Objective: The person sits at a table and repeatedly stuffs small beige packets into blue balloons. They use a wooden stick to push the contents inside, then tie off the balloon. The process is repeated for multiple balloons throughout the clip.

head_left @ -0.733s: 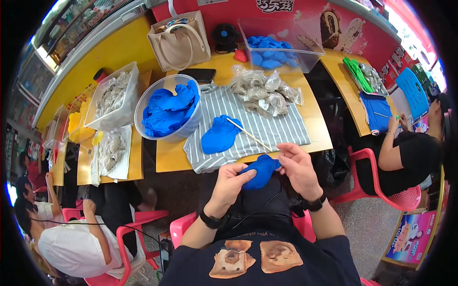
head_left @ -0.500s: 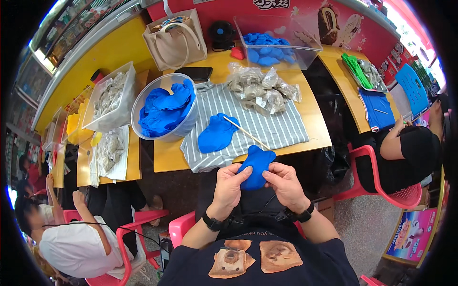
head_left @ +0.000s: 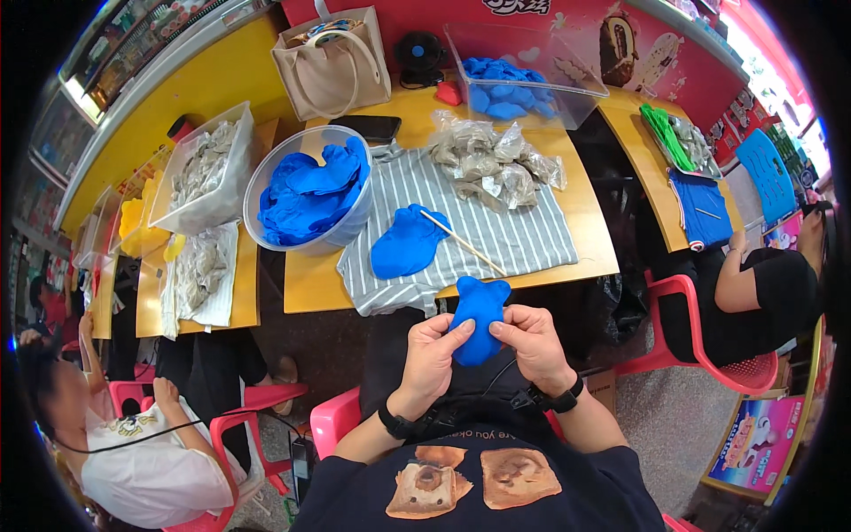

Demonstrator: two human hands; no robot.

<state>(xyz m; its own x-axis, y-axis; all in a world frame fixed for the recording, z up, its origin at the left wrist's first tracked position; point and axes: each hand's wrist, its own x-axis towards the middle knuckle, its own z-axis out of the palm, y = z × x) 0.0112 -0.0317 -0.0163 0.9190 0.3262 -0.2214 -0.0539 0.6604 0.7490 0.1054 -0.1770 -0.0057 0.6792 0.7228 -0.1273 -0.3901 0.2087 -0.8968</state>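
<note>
My left hand [head_left: 431,355] and my right hand [head_left: 535,348] pinch opposite edges of a soft blue piece [head_left: 480,310] with two rounded lobes at its top. Both thumbs press on its front, and my other fingers are partly hidden behind it. It hangs upright above my lap, just off the table's near edge. Beyond it, a similar blue piece [head_left: 403,246] lies flat on a grey-and-white striped cloth [head_left: 532,239]. A thin wooden stick [head_left: 464,243] slants across the cloth, its upper end resting on that piece.
On the table stand a clear round tub [head_left: 251,208] of blue pieces, plastic-wrapped bundles [head_left: 496,160], a black phone [head_left: 365,128], a beige bag [head_left: 332,62] and a clear bin [head_left: 585,96]. People sit left and right on pink chairs [head_left: 683,319].
The blue piece sits slightly lower in view, and my thumbs have come closer together across it. The person at left has shifted position. The whole view has moved a little.
</note>
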